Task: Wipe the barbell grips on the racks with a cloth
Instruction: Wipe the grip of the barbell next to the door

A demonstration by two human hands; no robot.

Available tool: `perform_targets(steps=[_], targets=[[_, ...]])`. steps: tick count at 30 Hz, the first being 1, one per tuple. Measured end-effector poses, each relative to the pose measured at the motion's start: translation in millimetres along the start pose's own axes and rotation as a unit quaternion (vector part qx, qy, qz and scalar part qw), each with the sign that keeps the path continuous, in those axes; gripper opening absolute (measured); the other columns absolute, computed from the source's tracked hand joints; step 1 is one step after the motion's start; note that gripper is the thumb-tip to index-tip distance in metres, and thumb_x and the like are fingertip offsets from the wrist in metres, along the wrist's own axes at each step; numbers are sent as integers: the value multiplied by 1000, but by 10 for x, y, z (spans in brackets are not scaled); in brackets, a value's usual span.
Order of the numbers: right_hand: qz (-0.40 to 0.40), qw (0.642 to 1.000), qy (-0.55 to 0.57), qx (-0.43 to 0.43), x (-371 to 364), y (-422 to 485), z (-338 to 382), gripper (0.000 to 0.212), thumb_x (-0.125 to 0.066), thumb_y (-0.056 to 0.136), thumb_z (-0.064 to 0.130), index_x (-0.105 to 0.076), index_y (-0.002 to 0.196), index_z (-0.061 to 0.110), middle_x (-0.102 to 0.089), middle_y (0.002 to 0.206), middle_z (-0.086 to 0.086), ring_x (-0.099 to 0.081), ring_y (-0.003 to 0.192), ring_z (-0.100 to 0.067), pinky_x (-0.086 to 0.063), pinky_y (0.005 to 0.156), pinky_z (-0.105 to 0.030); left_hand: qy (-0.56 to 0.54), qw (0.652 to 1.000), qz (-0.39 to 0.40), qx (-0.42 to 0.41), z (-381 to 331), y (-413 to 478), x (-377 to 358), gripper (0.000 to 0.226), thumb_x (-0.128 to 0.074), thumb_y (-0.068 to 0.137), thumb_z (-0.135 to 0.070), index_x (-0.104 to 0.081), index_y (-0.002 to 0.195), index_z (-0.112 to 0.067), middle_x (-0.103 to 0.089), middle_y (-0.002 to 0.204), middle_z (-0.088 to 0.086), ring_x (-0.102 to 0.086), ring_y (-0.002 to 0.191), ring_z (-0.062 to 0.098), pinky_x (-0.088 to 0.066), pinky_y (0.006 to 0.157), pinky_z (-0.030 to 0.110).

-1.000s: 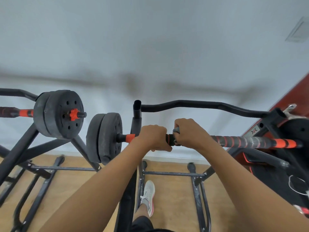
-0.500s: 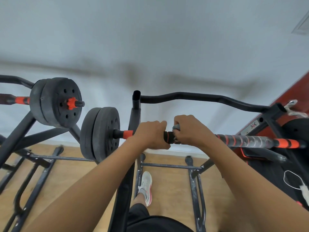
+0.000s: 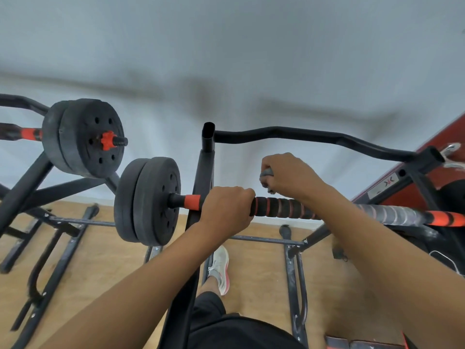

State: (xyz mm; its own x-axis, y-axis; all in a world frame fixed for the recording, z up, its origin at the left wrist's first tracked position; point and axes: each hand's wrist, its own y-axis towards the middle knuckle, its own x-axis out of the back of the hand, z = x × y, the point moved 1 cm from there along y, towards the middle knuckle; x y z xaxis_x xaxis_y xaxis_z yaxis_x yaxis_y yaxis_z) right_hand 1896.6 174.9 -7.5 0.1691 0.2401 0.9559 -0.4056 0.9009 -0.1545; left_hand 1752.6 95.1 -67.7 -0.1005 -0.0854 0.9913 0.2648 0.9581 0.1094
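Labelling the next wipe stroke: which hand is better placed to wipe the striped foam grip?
Right. The right hand holds the crumpled grey cloth just above the black foam grip with red rings. The left hand is wrapped round the barbell bar beside it, without cloth.

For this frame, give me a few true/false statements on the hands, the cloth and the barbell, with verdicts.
1. The left hand grips the barbell bar. True.
2. The right hand is empty. False: it holds a grey cloth.
3. The weight plates sit on the bar to the left of the left hand. True.
4. The cloth covers the striped grip. False: the grip lies bare, and the cloth is bunched in the right hand above it.
5. Only one barbell is in view. False: a second barbell shows further left.
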Motion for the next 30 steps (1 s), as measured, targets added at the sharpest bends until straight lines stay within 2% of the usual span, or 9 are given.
perform_targets(steps=[3,6,12,16,18,20,23,25,30], targets=[[-43,998,-29,22,28,4,-14,6,-66,95,24,-71,95,21,-70,91,6,-67,78,-14,-58,79,-34,-1,1000,7,5,11,14,12,19,-64,94,-38,-61,105,-23,-53,74,-6,-59,68,17,-48,67,30],[-2,999,-1,35,-71,-155,27,16,-60,99,30,-74,99,22,-70,92,5,-65,80,-12,-54,79,-26,9,999,34,10,29,74,60,15,-62,93,-38,-61,94,-24,-50,66,-7,-58,65,17,-48,64,30],[-42,998,-36,36,-209,-558,83,18,-48,102,21,-66,104,26,-67,83,1,-61,74,-20,-53,67,-33,-47,986,154,50,90,283,165,16,-70,83,-41,-62,88,-27,-61,68,-6,-62,61,14,-60,68,34],[-57,993,-97,32,-284,-904,210,41,-71,81,4,-58,115,21,-58,73,1,-54,54,-22,-27,43,-25,-36,985,164,50,77,319,132,17,-70,83,-41,-65,86,-26,-62,66,-6,-61,59,13,-58,65,32],[-64,991,-104,51,-231,-1051,230,57,-85,65,4,-67,117,19,-66,73,4,-53,43,-18,-29,37,-25,-31,987,151,49,79,311,116,19,-69,85,-42,-64,89,-24,-61,67,-7,-58,57,12,-55,62,31],[-48,991,-95,75,-48,-1063,195,40,-73,86,16,-66,124,28,-69,79,6,-61,59,-16,-52,51,-30,-32,989,136,50,87,297,100,20,-70,85,-42,-58,90,-27,-59,68,-7,-53,55,10,-47,59,31],[-97,993,-36,65,177,-824,65,32,-58,100,20,-67,130,30,-75,93,2,-67,76,-18,-59,77,-35,-33,992,113,49,95,255,83,22,-70,83,-41,-54,92,-29,-54,68,-8,-50,55,11,-42,59,31],[-128,990,-42,46,186,-597,31,31,-57,101,20,-68,129,27,-76,100,1,-69,80,-18,-58,80,-31,-32,993,103,45,94,225,88,21,-70,85,-41,-55,93,-28,-53,68,-8,-53,57,12,-42,59,30],[-22,1000,7,12,-167,-454,128,23,-52,99,22,-72,109,26,-74,95,1,-66,84,-19,-58,80,-36,-28,992,114,41,93,251,115,16,-67,87,-39,-55,87,-29,-56,66,-6,-52,54,11,-45,58,30]])
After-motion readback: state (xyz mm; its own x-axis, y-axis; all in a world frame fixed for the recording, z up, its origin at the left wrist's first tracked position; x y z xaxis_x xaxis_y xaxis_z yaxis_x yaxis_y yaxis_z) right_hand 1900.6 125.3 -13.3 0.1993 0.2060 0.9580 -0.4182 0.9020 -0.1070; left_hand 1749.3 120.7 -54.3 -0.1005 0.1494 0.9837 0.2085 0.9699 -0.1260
